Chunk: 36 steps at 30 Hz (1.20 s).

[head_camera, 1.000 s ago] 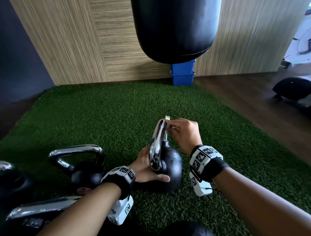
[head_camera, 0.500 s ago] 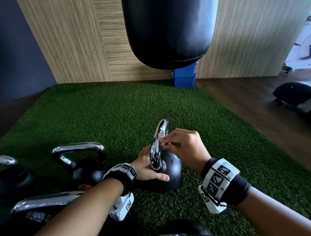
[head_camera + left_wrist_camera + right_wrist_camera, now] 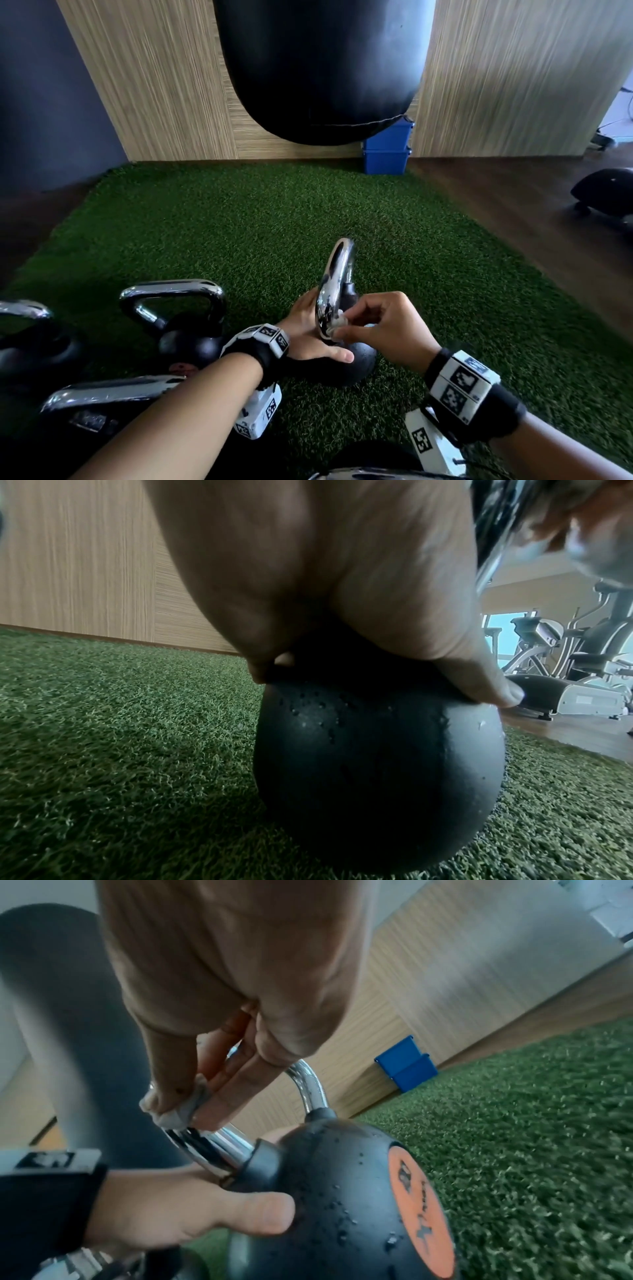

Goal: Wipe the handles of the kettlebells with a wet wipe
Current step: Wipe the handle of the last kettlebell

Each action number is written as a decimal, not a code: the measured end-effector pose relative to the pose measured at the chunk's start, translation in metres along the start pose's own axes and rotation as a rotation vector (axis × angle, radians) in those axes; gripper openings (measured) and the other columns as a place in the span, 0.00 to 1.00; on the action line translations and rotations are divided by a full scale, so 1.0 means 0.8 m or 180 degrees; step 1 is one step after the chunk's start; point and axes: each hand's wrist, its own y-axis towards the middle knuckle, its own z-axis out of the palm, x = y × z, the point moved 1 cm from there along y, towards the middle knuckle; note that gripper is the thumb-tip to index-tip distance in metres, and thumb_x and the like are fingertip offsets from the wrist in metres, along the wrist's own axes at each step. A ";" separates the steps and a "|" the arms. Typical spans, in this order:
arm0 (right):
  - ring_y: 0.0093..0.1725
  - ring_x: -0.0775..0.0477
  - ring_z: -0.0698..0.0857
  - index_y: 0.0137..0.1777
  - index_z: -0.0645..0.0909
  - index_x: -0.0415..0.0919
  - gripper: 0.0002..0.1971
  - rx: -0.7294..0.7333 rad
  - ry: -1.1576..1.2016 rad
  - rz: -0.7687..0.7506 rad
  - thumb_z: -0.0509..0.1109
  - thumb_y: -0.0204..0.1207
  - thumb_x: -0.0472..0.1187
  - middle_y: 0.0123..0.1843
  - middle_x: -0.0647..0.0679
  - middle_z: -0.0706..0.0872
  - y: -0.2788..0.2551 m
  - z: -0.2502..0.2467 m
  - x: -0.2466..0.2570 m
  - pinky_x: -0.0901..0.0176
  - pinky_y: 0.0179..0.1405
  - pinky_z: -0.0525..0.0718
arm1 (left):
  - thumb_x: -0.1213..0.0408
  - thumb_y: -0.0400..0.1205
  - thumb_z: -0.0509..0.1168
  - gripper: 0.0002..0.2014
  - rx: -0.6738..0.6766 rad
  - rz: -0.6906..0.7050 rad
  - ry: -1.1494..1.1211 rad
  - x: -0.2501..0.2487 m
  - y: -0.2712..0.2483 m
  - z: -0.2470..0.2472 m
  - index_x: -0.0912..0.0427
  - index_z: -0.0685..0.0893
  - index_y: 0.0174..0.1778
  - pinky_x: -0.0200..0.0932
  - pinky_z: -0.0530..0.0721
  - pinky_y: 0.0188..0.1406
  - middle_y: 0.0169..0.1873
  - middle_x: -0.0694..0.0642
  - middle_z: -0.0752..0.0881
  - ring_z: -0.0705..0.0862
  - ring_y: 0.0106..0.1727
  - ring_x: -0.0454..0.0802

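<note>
A black kettlebell (image 3: 359,363) with a chrome handle (image 3: 337,274) stands on the green turf, drops of water on its body (image 3: 377,764). My left hand (image 3: 310,337) grips the top of the body, thumb across the front (image 3: 240,1215). My right hand (image 3: 373,325) pinches a small white wet wipe (image 3: 337,325) against the lower near leg of the handle (image 3: 226,1139). In the right wrist view the wipe (image 3: 178,1112) sits bunched between thumb and fingers. An orange round label (image 3: 421,1194) marks the side of the body.
Three more kettlebells stand at the left: one beside my left wrist (image 3: 185,318), one at the left edge (image 3: 30,339), one under my left forearm (image 3: 102,397). A black punching bag (image 3: 322,68) hangs ahead. Blue boxes (image 3: 387,150) sit by the wood wall. Gym machines (image 3: 565,669) stand on the right.
My right hand has slid the wipe from the top of the handle down its near leg toward the body. The left hand has kept its hold on the kettlebell.
</note>
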 end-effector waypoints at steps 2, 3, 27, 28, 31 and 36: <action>0.42 0.50 0.94 0.40 0.92 0.46 0.13 0.0072 -0.0192 -0.0045 0.90 0.57 0.45 0.41 0.53 0.94 0.001 0.002 -0.010 0.44 0.51 0.92 | 0.29 0.66 0.76 0.39 0.0032 -0.0125 0.0026 -0.004 -0.001 -0.003 0.39 0.79 0.72 0.56 0.63 0.87 0.80 0.50 0.73 0.67 0.83 0.52; 0.41 0.52 0.93 0.40 0.92 0.47 0.13 0.0094 -0.0301 -0.0087 0.90 0.58 0.46 0.40 0.54 0.94 0.002 0.001 -0.015 0.47 0.50 0.92 | 0.30 0.66 0.76 0.37 0.0066 -0.0156 0.0079 -0.006 -0.001 -0.004 0.40 0.81 0.70 0.56 0.63 0.87 0.80 0.51 0.73 0.67 0.83 0.53; 0.38 0.60 0.87 0.38 0.90 0.51 0.14 0.1959 -0.1342 0.0211 0.74 0.78 0.31 0.40 0.54 0.93 0.083 -0.014 0.020 0.56 0.43 0.87 | 0.36 0.71 0.77 0.24 0.0004 -0.0220 0.0065 -0.019 -0.013 -0.008 0.47 0.84 0.54 0.56 0.57 0.87 0.74 0.57 0.80 0.67 0.83 0.57; 0.45 0.50 0.89 0.46 0.91 0.40 0.08 0.1934 -0.1018 0.0260 0.74 0.77 0.28 0.47 0.42 0.94 0.081 -0.015 0.020 0.46 0.51 0.88 | 0.38 0.71 0.79 0.24 -0.0018 -0.0247 -0.0074 -0.021 -0.015 -0.008 0.52 0.86 0.53 0.56 0.61 0.86 0.71 0.61 0.83 0.72 0.80 0.60; 0.55 0.37 0.87 0.60 0.84 0.23 0.12 0.1930 -0.0024 0.0428 0.71 0.78 0.23 0.60 0.27 0.89 0.074 -0.019 0.015 0.44 0.63 0.85 | 0.46 0.69 0.84 0.27 -0.0075 -0.0370 -0.0523 -0.028 -0.021 -0.014 0.64 0.86 0.52 0.58 0.72 0.79 0.64 0.71 0.84 0.79 0.72 0.69; 0.56 0.33 0.84 0.68 0.70 0.11 0.23 0.1819 0.1887 0.0880 0.69 0.79 0.28 0.60 0.22 0.82 0.062 -0.010 -0.009 0.44 0.67 0.82 | 0.46 0.69 0.84 0.32 -0.0068 -0.0292 -0.0526 -0.036 -0.023 -0.021 0.64 0.85 0.60 0.60 0.75 0.77 0.66 0.68 0.83 0.79 0.73 0.69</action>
